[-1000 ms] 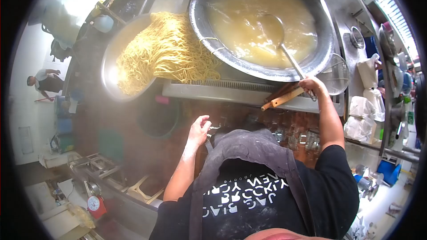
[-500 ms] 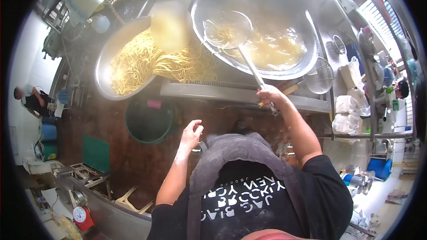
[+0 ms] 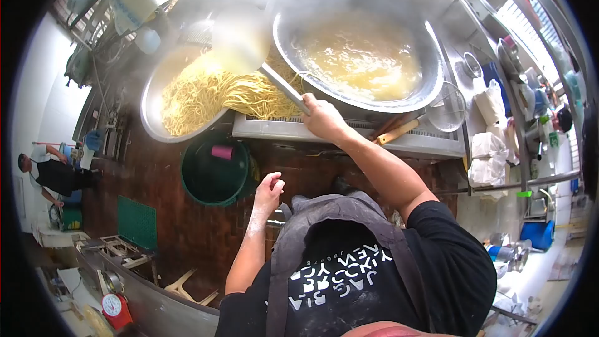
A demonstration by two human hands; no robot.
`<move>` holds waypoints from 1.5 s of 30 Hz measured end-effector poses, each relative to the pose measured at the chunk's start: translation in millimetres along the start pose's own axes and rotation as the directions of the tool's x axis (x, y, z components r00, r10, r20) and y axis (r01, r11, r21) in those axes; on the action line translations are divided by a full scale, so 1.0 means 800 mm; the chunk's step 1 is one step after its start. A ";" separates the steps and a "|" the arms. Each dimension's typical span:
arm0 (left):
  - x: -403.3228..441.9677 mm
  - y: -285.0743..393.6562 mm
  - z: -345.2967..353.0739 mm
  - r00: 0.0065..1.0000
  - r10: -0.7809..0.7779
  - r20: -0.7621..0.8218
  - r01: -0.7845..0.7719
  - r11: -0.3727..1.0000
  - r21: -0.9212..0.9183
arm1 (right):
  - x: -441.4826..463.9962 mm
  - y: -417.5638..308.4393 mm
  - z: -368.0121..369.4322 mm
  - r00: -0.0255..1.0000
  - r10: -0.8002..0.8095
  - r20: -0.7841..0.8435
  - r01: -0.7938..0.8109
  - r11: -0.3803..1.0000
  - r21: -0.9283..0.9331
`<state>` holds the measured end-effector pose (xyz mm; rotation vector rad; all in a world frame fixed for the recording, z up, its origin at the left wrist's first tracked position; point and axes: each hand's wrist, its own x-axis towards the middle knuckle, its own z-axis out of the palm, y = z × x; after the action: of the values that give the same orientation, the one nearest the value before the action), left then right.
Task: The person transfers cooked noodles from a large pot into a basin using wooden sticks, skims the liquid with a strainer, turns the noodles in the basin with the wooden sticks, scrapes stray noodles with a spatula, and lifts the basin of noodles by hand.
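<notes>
My right hand (image 3: 324,118) grips the handle of a skimmer (image 3: 284,84). The skimmer's head, blurred by steam, hangs above the heap of yellow noodles (image 3: 193,97). Those noodles fill a wide metal bowl (image 3: 150,122) and spill over onto the stove ledge beside it. To the right, a large wok (image 3: 281,43) holds bubbling, cloudy liquid (image 3: 362,56). My left hand (image 3: 269,193) hangs low in front of my apron, fingers loosely curled and a little apart, holding nothing.
A green tub (image 3: 187,178) with a pink item inside stands on the floor below the bowl. Near the wok's right side lie a wire strainer (image 3: 446,109) and a wooden handle (image 3: 399,131). A person (image 3: 53,171) stands far left. Steam veils the back.
The skimmer has swung left out of the wok to above the noodles, with my right hand moving left and up. My left hand stays nearly in place.
</notes>
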<state>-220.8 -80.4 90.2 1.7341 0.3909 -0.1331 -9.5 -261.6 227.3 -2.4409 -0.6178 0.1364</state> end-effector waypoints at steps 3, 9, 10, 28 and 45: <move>-0.013 -0.028 -0.010 0.998 -0.034 -0.060 0.031 0.998 -0.051 | 0.002 0.077 0.014 0.982 0.032 -0.187 -0.046 0.996 -0.071; -0.029 -0.040 -0.016 0.983 -0.145 -0.114 0.143 0.989 -0.025 | 0.008 0.184 -0.069 0.917 0.327 -0.229 -0.360 0.926 -0.117; -0.028 -0.037 -0.016 0.982 -0.143 -0.121 0.141 0.990 -0.021 | 0.014 0.206 -0.079 0.910 0.340 -0.236 -0.374 0.920 -0.119; 0.000 -0.008 0.019 0.968 -0.200 -0.148 0.196 0.980 -0.042 | 0.134 0.421 0.028 0.799 0.347 0.492 -0.589 0.616 0.522; 0.049 0.012 0.017 0.998 -0.062 -0.007 0.063 0.997 0.036 | 0.001 0.057 -0.014 0.967 0.116 0.225 -0.181 0.938 0.294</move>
<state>-179.1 -87.7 84.7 1.7588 0.4494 -0.1817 12.2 -299.5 209.3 -2.1755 -0.4561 0.5150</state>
